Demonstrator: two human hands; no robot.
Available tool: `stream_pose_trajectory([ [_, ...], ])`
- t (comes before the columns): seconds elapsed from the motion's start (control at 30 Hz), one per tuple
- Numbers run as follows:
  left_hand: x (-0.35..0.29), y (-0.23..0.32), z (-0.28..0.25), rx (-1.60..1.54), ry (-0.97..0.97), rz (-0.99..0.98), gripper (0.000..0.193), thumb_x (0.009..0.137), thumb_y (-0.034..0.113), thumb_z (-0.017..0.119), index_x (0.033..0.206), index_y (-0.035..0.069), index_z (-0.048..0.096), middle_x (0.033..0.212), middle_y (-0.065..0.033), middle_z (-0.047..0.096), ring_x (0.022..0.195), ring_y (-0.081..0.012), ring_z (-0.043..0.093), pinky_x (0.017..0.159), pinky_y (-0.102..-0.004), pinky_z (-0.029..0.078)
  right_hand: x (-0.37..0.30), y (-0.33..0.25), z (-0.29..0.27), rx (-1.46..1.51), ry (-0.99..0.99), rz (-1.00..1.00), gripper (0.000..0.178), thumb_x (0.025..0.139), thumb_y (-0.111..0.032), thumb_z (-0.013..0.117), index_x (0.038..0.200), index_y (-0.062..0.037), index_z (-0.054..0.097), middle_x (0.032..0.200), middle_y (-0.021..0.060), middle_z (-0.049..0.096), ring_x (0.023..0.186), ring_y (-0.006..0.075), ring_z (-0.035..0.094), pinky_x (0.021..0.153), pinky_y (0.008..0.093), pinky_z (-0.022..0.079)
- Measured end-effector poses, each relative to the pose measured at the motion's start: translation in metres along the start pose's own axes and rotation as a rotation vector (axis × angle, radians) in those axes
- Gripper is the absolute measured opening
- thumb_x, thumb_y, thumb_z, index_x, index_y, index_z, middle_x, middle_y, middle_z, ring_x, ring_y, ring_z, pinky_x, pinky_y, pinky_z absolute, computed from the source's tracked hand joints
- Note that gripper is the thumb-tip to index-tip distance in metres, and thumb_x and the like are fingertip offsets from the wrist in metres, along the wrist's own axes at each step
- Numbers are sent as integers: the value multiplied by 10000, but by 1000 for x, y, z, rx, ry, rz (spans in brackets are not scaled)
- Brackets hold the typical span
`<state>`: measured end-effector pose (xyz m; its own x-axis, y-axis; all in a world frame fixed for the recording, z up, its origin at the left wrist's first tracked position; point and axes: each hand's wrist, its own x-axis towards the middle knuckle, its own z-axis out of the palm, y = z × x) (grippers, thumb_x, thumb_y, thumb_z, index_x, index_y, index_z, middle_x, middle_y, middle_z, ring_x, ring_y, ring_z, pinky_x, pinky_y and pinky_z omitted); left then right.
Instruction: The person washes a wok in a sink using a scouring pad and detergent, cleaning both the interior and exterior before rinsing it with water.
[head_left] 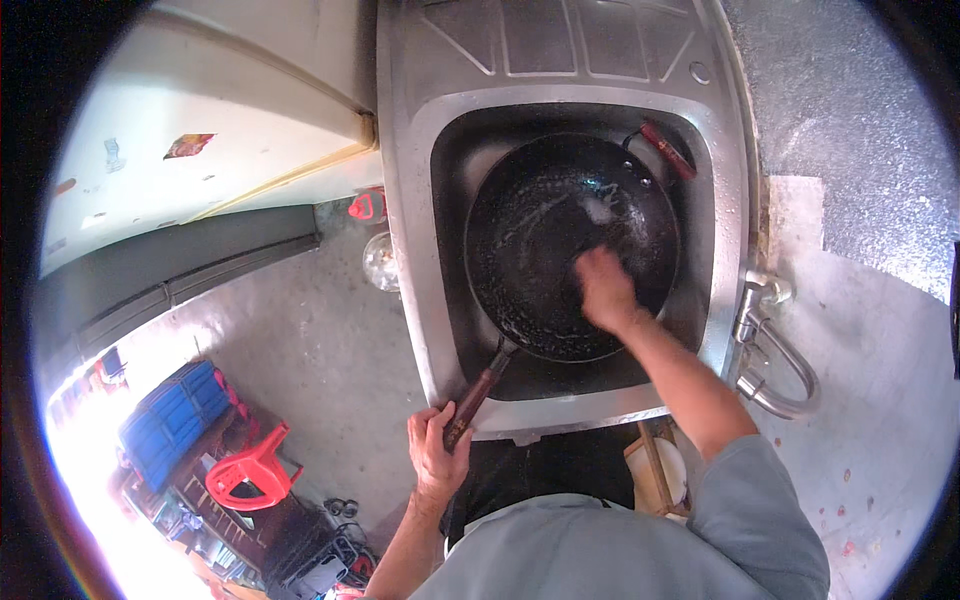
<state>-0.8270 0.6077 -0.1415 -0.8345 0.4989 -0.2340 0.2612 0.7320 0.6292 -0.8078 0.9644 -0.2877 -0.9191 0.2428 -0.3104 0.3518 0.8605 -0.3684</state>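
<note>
A large black wok sits in the steel sink, its inside wet and streaked with white suds. My left hand is wrapped round the wok's long dark red-brown handle, which sticks out over the sink's near left corner. Inside the wok, right of its middle, my right hand is closed and pressed low over the black surface. Whatever it holds is hidden under its slightly blurred fingers. Beyond them lies a pale patch of foam. The wok's short red side grip points to the far right.
A curved metal tap stands right of the sink. The ribbed steel drainboard stretches beyond it. On the floor to the left are a red plastic stool, blue stacked packs and a clear round container.
</note>
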Motion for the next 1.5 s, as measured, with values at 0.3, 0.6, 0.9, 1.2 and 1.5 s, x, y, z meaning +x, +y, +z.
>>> stream_pose_trajectory([
  [0.3,9,7,5,10,-21,30,523,709,60,792,1202,29,620,1042,-169,557,973,-358,560,873,-455,483,127,-10,-5,72,435,-64,393,691,34,629,1071,-61,604,1068,176,572,1025,387,538,879,487,453],
  [0.6,1,-1,-1,-26,-10,19,531,719,43,776,1221,9,606,1058,-192,554,976,-361,553,882,-457,467,-14,-45,2,220,-292,-68,320,779,-52,639,1099,-40,629,1112,206,587,1067,385,581,910,506,509],
  [0.9,4,0,-1,2,1,44,531,692,38,790,1194,16,620,1047,-175,558,966,-362,562,865,-457,488,184,-22,-21,1314,1165,851,271,854,-23,711,1080,18,568,1066,116,626,922,235,590,852,385,502],
  [1.2,0,1,-2,11,-3,32,537,703,50,794,1209,21,615,1060,-182,555,976,-370,561,875,-456,486,196,-54,-19,1108,795,679,328,802,-56,773,1058,30,588,1033,134,671,942,236,627,860,372,497],
  [1.5,3,0,-2,-7,1,17,524,719,64,787,1215,26,622,1068,-176,558,989,-362,563,879,-456,490,146,-43,-12,-179,470,-336,217,792,-84,610,1006,-48,623,1047,130,586,1077,332,538,924,477,454],
])
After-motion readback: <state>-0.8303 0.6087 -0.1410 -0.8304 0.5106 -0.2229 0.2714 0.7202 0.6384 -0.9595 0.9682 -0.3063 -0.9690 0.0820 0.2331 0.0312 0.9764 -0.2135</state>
